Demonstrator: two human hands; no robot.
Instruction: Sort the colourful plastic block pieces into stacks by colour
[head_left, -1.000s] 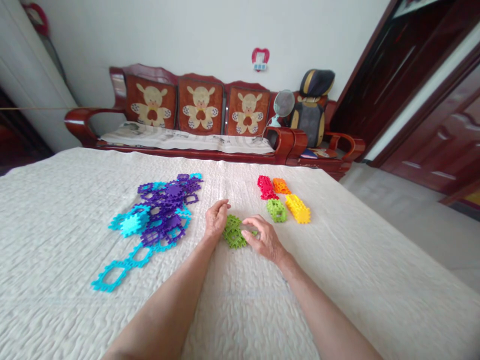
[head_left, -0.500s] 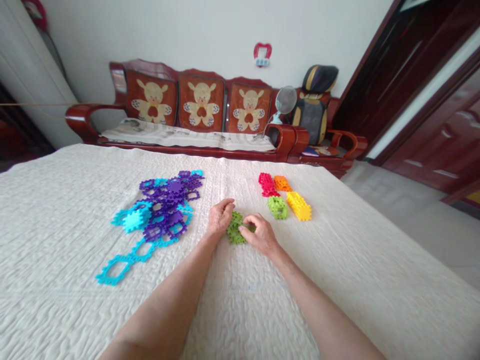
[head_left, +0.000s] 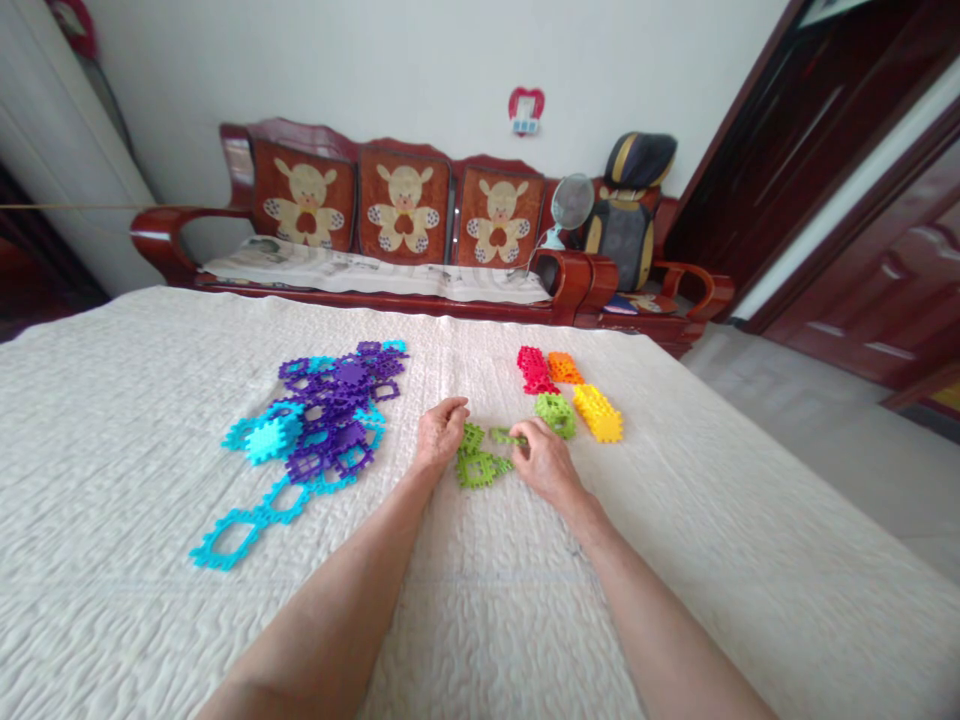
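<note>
Green notched plastic pieces lie on the pale quilted cover between my hands. My right hand pinches a flat green piece by its right end, just above the others. My left hand rests at the left edge of the green pieces with its fingers curled together; what lies under them, if anything, is hidden. Behind my right hand sits a green block built of such pieces, close to a yellow block, a red one and an orange one.
A heap of purple pieces mixed with cyan pieces spreads on the left of the cover. One cyan chain reaches toward the front left. Beyond the far edge stand a wooden sofa and a small fan.
My right hand has moved to the right with a green piece, away from the other green pieces. My left hand has stayed in place.
</note>
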